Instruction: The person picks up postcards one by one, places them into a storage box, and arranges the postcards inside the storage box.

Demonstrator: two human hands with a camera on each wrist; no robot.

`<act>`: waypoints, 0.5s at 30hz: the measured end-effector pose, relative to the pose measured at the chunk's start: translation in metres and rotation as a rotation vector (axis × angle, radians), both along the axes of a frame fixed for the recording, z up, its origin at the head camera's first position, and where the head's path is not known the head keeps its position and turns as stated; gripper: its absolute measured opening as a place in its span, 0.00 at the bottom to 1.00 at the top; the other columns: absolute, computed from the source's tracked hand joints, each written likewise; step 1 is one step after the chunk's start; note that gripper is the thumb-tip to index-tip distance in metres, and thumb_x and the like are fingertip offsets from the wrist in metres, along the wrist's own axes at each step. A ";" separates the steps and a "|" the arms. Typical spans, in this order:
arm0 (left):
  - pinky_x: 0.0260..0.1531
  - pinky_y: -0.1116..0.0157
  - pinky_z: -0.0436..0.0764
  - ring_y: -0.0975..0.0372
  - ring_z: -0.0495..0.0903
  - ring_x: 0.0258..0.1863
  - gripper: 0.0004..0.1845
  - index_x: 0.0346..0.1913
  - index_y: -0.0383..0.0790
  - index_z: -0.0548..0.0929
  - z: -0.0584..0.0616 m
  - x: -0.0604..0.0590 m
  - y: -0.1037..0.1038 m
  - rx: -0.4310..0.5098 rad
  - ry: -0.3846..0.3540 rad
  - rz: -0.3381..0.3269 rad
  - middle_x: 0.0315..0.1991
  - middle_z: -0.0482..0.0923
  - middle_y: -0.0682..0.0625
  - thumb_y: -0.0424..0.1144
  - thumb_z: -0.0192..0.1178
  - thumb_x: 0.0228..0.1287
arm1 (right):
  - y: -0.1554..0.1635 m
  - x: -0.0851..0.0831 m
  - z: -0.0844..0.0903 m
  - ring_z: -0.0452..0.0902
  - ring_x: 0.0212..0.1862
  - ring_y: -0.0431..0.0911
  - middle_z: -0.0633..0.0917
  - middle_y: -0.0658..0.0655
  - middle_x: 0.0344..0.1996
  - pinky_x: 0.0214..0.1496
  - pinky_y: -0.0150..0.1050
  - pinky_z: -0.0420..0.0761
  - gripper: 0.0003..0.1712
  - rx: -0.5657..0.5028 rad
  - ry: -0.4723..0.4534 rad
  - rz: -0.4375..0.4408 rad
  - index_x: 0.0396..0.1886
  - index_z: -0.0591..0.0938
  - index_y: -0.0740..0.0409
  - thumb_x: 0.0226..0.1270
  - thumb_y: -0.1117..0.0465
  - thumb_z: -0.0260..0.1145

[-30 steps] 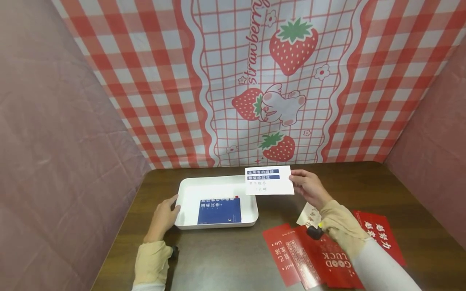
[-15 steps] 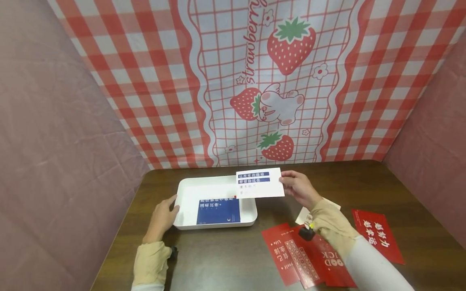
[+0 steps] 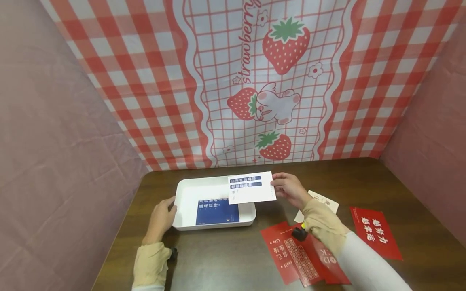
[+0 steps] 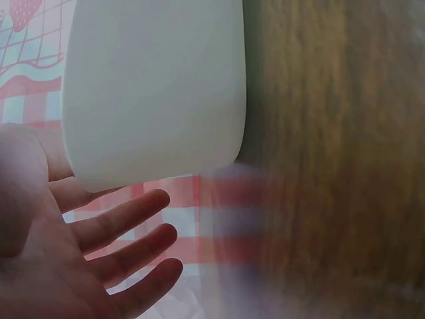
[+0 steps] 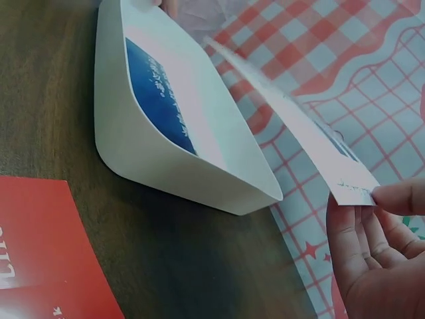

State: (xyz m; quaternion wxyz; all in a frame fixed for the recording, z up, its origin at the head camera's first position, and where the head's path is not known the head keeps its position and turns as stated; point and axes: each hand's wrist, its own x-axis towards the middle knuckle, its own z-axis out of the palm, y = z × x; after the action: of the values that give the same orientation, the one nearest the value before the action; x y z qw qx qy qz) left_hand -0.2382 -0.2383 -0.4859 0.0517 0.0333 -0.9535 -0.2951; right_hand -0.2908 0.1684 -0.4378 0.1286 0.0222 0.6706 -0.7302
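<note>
A white tray (image 3: pixel 214 227) stands on the table with a blue card (image 3: pixel 217 214) lying in it. My left hand (image 3: pixel 162 214) rests at the tray's left end, thumb and index finger at the rim. In the left wrist view its other fingers (image 4: pixel 136 249) extend loosely beside the tray wall. My right hand (image 3: pixel 293 189) pinches the right edge of a white card (image 3: pixel 251 195) between thumb and fingers. This card, printed with blue bands and lettering, is held over the tray's right part. In the right wrist view the white card (image 5: pixel 312 146) slants above the tray's far side.
Several red cards (image 3: pixel 282 252) overlap on the table in front of my right forearm. A cream card (image 3: pixel 325 201) lies partly under that wrist, and another red card (image 3: pixel 376 234) lies farther right. A strawberry-patterned checked cloth (image 3: pixel 167 81) hangs behind the table (image 3: pixel 211 258).
My right hand has carried the white card left and slightly down, so it overlaps more of the tray. The cream card shows more now. My left hand has stayed at the rim.
</note>
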 end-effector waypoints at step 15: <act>0.65 0.41 0.67 0.36 0.69 0.64 0.23 0.64 0.30 0.74 0.002 0.001 0.000 0.012 0.010 0.016 0.63 0.72 0.30 0.34 0.50 0.68 | -0.031 0.001 -0.007 0.73 0.24 0.36 0.80 0.48 0.22 0.23 0.27 0.72 0.13 0.046 -0.008 0.028 0.48 0.71 0.72 0.64 0.74 0.56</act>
State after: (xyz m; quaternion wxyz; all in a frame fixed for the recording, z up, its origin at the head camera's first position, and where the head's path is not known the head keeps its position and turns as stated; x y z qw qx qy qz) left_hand -0.2368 -0.2384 -0.4839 0.0588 0.0397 -0.9512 -0.3004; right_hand -0.2895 0.1379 -0.4449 0.1410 0.0185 0.6869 -0.7127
